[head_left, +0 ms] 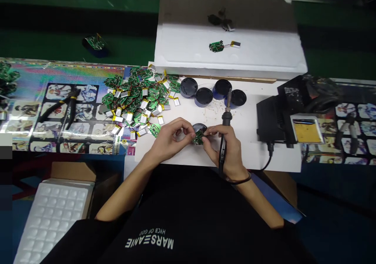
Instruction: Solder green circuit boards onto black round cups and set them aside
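Observation:
Between my hands, a small green circuit board point(199, 138) sits at a round dark cap point(199, 127) on the white work surface. My left hand point(172, 139) is closed in a pinch at the board's left edge. With the fingertips of my right hand point(228, 150), I touch the board's right side. A soldering iron point(225, 132) is also held in that hand, its tip pointing up and away from the board. Just left of my left hand lies a heap of circuit boards point(141, 95) wired to small silver battery cells point(143, 104).
Several dark round caps point(203, 96) stand beyond my hands. A black soldering station point(272, 119) with a yellow sponge point(307, 132) is at right. Pliers point(63, 105) lie left; a white foam block point(188, 52) behind carries a board with battery point(216, 46).

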